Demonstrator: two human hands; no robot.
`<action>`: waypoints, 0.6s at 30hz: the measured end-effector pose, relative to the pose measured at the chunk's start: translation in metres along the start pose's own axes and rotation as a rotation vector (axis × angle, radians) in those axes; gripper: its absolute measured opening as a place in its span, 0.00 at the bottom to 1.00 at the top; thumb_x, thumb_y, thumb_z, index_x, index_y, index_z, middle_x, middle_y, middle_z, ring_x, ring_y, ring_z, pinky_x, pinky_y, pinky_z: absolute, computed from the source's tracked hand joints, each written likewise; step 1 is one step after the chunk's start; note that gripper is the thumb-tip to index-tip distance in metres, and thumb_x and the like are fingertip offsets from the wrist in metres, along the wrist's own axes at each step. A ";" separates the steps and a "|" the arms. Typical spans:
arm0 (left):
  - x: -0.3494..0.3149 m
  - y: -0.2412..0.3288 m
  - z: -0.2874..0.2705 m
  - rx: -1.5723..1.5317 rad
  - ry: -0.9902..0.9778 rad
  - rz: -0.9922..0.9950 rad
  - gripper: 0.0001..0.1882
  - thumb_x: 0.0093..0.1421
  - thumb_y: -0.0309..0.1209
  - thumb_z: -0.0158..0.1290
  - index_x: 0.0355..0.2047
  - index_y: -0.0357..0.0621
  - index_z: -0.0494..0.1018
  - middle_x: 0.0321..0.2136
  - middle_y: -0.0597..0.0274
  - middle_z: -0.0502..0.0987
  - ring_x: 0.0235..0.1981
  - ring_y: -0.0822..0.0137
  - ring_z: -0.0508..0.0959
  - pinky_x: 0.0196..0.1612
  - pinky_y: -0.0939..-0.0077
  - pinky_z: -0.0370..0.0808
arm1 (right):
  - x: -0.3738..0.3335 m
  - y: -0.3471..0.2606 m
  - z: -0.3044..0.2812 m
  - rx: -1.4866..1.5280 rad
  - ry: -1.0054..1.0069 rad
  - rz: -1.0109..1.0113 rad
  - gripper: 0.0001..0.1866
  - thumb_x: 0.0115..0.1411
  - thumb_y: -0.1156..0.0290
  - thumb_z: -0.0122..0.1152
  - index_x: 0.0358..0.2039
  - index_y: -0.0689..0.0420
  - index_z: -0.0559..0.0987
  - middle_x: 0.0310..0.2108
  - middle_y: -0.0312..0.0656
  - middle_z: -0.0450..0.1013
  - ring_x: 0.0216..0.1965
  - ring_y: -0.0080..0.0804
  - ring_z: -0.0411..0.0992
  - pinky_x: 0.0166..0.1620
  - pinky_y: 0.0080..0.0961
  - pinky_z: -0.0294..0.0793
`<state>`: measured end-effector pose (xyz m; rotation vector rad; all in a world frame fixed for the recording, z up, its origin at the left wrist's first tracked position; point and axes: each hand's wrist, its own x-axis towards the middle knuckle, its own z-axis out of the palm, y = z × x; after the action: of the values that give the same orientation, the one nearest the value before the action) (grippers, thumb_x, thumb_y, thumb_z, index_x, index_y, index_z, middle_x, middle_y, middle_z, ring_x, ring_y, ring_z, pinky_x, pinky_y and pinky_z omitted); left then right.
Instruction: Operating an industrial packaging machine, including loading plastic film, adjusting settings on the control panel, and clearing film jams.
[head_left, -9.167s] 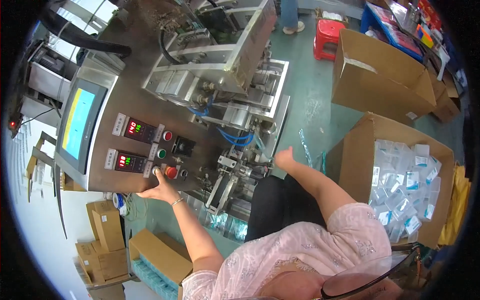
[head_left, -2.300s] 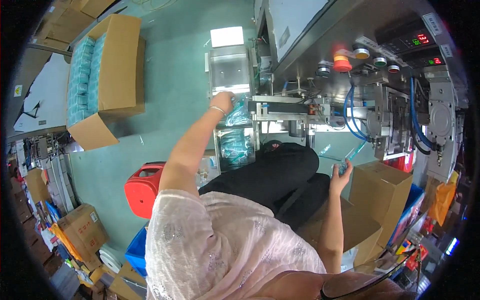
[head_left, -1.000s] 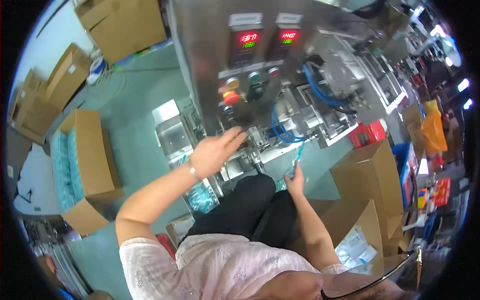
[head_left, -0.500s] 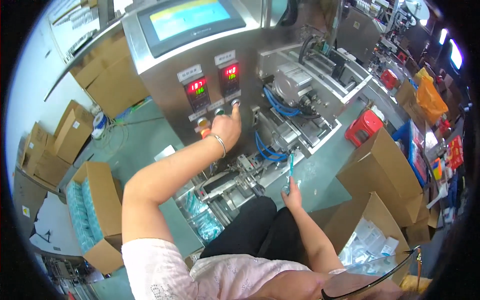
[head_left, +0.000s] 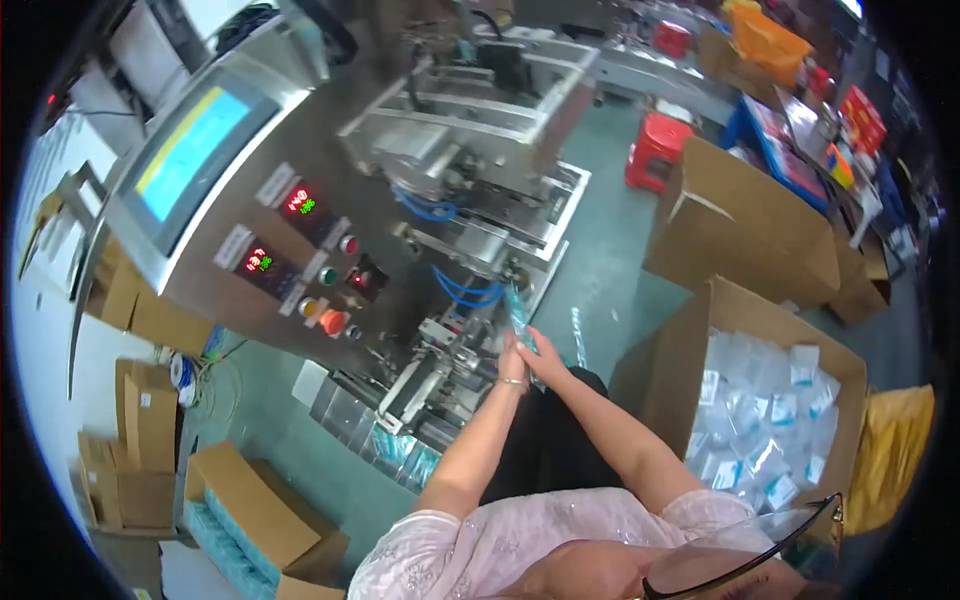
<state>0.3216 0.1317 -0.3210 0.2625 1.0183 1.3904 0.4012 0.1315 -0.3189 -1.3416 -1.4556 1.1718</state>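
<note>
My left hand (head_left: 512, 364) and my right hand (head_left: 545, 358) meet in front of the machine, above my lap. Between them is a narrow teal-and-clear plastic strip (head_left: 517, 310), its upper end reaching up to the machine's metal work head (head_left: 485, 248). Fingers of both hands close around the strip's lower end, though the exact grip is small and partly hidden. A bracelet circles my left wrist. Left of my hands lies the machine's feed track (head_left: 412, 390), with teal-printed clear packets (head_left: 395, 445) beside it.
The steel control cabinet (head_left: 215, 290) carries a screen (head_left: 195, 150), two lit displays and several buttons. To the right stands a carton (head_left: 655, 400) of clear packets, with another carton (head_left: 740, 220) behind it. A red stool (head_left: 657, 150) is farther back. At lower left sits a carton (head_left: 250, 500) of teal packs.
My left hand has left a button on the control panel and come down to the right, joining my right hand at the strip. The view has turned toward the right.
</note>
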 end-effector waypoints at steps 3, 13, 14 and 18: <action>0.009 -0.009 -0.007 -0.023 0.060 -0.251 0.20 0.58 0.46 0.36 0.38 0.43 0.66 0.28 0.63 0.70 0.32 0.67 0.71 0.34 0.69 0.69 | 0.003 0.008 -0.013 -0.134 -0.180 0.051 0.28 0.50 0.57 0.52 0.49 0.57 0.63 0.42 0.54 0.64 0.46 0.46 0.62 0.49 0.31 0.61; 0.013 0.002 -0.022 -0.300 0.085 -0.414 0.24 0.57 0.53 0.32 0.34 0.48 0.66 0.30 0.66 0.71 0.32 0.67 0.71 0.36 0.70 0.69 | -0.003 -0.029 -0.001 -0.525 -0.241 -0.113 0.21 0.47 0.74 0.49 0.45 0.56 0.65 0.35 0.53 0.64 0.35 0.52 0.67 0.36 0.41 0.68; 0.012 0.002 -0.023 -0.259 0.221 -0.274 0.23 0.58 0.52 0.32 0.36 0.47 0.66 0.32 0.65 0.70 0.32 0.68 0.70 0.35 0.72 0.68 | 0.000 -0.029 -0.003 -0.532 -0.251 -0.121 0.21 0.47 0.74 0.49 0.45 0.56 0.65 0.35 0.53 0.64 0.35 0.52 0.67 0.36 0.41 0.68; -0.007 0.010 -0.015 0.022 0.326 0.088 0.19 0.59 0.45 0.36 0.38 0.42 0.65 0.31 0.62 0.68 0.30 0.71 0.66 0.34 0.75 0.66 | 0.018 -0.010 -0.019 -0.688 -0.325 -0.153 0.17 0.48 0.75 0.46 0.42 0.57 0.68 0.33 0.52 0.65 0.34 0.51 0.67 0.36 0.40 0.68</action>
<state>0.3051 0.1217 -0.3202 0.0976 1.3030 1.5340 0.4160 0.1513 -0.3054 -1.4799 -2.2934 0.8381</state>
